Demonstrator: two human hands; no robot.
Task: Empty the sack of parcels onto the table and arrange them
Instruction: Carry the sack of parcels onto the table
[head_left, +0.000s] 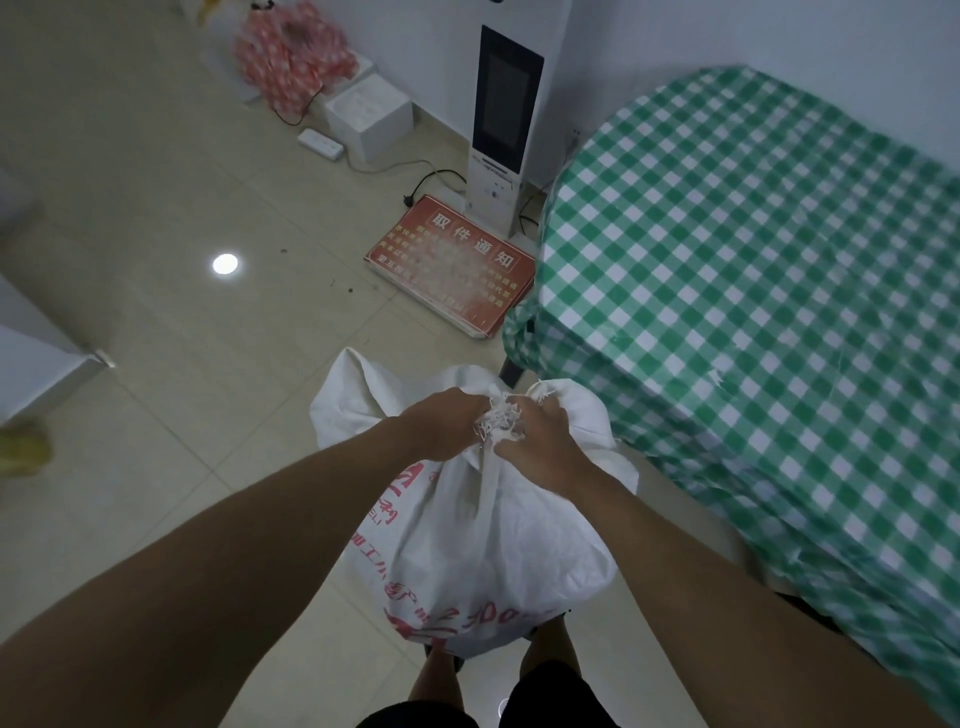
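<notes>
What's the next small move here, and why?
Probably lift the sack up and right onto the table. Both hands, left and right, grip its bunched, frayed neck, the sack hangs full above the floor by the person's legs, and no parcels are out yet.

A bulging white woven sack (483, 530) with red lettering stands upright on the floor. Its frayed mouth is bunched shut, beside the table (753, 291)

tiled floor (156, 182), red sign (452, 265), checked table (753, 260)
</notes>
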